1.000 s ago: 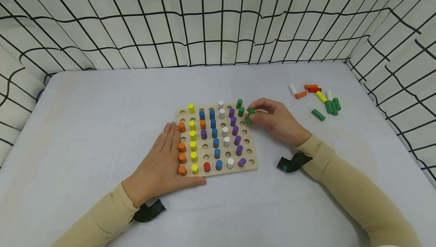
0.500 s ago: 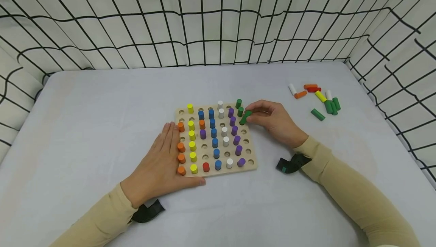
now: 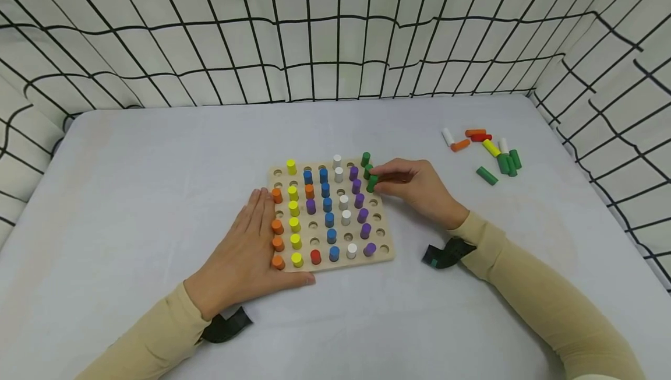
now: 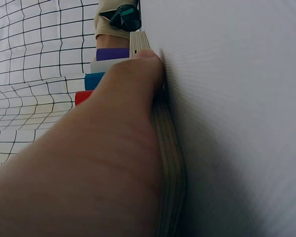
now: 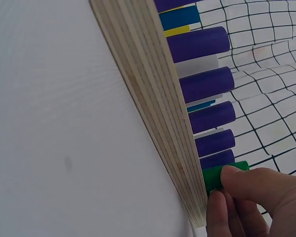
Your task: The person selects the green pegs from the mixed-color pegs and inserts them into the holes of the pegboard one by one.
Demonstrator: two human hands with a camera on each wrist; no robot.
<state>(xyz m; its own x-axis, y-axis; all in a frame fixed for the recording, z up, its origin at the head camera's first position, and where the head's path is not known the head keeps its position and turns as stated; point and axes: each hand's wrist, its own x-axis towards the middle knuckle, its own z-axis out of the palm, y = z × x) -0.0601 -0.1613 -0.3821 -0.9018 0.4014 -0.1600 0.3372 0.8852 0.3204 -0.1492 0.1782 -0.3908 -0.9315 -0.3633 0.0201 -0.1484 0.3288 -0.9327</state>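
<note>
A square wooden pegboard (image 3: 375, 241) lies on the table, its columns partly filled with coloured pegs. My left hand (image 3: 238, 257) rests straight-fingered along its left edge, with the thumb by the front edge. At the right column, my right hand (image 3: 419, 187) pinches a green peg (image 3: 372, 184) between thumb and fingers. The peg stands nearly upright at the third hole from the back, in front of two other green pegs (image 3: 366, 159). In the right wrist view, the thumb lies on that green peg (image 5: 213, 178), whose lower end meets the board; how deep it sits is hidden.
Loose pegs lie at the back right: white (image 3: 447, 137), orange (image 3: 461, 145), red (image 3: 481, 137), yellow (image 3: 491, 147) and several green ones (image 3: 487, 175). A black wire grid (image 3: 339, 65) rises behind and beside the white-covered table (image 3: 157, 164).
My right hand has brought the green peg left onto the board, and the peg has turned from tilted to nearly upright at the third hole. The left hand holds its place.
</note>
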